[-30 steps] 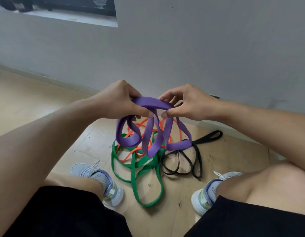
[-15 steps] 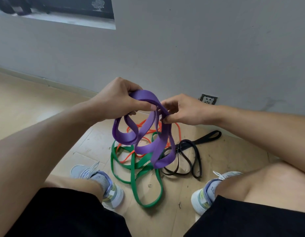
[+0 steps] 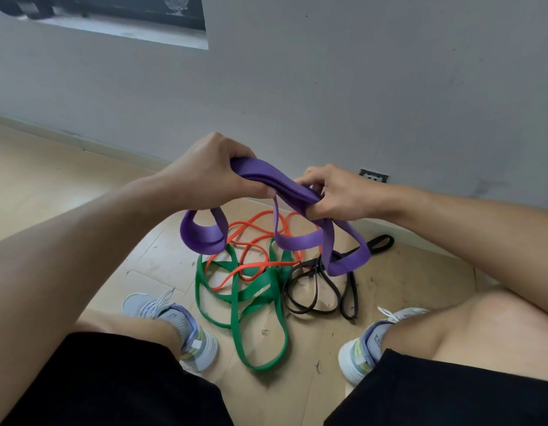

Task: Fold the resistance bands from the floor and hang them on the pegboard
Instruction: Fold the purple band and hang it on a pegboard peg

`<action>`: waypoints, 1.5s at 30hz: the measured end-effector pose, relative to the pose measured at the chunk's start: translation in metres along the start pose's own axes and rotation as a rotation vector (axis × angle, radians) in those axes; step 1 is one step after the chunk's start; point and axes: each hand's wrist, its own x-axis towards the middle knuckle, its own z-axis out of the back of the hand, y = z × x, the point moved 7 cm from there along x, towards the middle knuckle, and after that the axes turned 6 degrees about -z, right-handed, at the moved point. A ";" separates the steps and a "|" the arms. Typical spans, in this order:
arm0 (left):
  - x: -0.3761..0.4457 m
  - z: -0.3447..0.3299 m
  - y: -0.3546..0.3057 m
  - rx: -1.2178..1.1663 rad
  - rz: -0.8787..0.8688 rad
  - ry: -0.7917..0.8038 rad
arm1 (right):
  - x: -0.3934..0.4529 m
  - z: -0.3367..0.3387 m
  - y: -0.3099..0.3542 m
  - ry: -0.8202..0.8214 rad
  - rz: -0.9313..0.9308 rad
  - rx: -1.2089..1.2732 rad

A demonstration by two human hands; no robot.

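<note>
Your left hand [image 3: 211,170] and right hand [image 3: 334,192] both clamp the stacked purple band [image 3: 275,182]; hanging loops uneven, so layers may slip if either grip relaxes

No text can be read (the shoe [image 3: 186,325] markings are too blurred).

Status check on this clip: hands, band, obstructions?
Left hand and right hand both grip purple band, part-folded. Green, orange, black bands tangled on floor.
</note>
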 end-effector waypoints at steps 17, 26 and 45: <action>-0.003 0.000 -0.010 -0.007 -0.062 -0.022 | -0.001 -0.013 0.000 0.154 -0.041 0.003; -0.003 -0.002 -0.007 -0.138 -0.028 -0.040 | -0.002 -0.015 0.001 0.136 -0.052 0.158; -0.001 -0.015 0.006 -0.284 0.022 -0.009 | -0.010 0.016 0.011 -0.116 0.024 0.494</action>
